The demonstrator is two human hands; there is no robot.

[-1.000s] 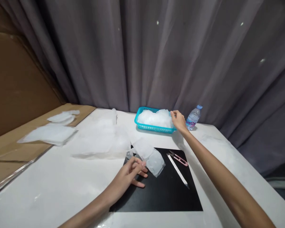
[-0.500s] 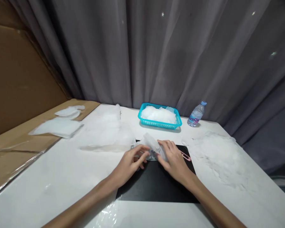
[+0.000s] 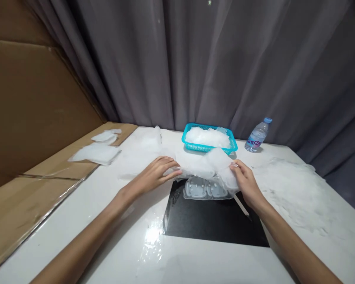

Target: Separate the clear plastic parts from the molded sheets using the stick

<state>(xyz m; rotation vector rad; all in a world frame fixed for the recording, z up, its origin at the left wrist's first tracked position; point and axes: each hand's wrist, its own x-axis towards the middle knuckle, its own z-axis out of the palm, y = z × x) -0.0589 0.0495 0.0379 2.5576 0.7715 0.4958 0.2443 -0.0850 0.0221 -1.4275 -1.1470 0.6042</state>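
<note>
My right hand [image 3: 247,182] pinches the right edge of a sheer white sheet [image 3: 220,161], holding it up in front of the basket. My left hand [image 3: 157,173] has its fingers stretched out and its thumb apart, next to the sheet's left end; whether it touches the sheet I cannot tell. Under the sheet, a clear plastic tray with two moulded compartments [image 3: 197,188] sits at the far side of a black mat [image 3: 207,225]. A pale, slim stick-like tool [image 3: 242,207] lies on the mat by my right wrist, partly hidden at its upper end.
A blue basket [image 3: 210,148] with white fluffy filling stands at the back, a water bottle [image 3: 258,135] right of it. Loose white material [image 3: 292,197] spreads on the right. White padded pouches [image 3: 96,153] lie on cardboard [image 3: 59,179] at left. A grey curtain [image 3: 207,71] hangs behind.
My hands have moved apart, the left to the left and the right to the right. The crumpled translucent material is now spread and raised, and the clear tray shows beneath it. The view has shifted.
</note>
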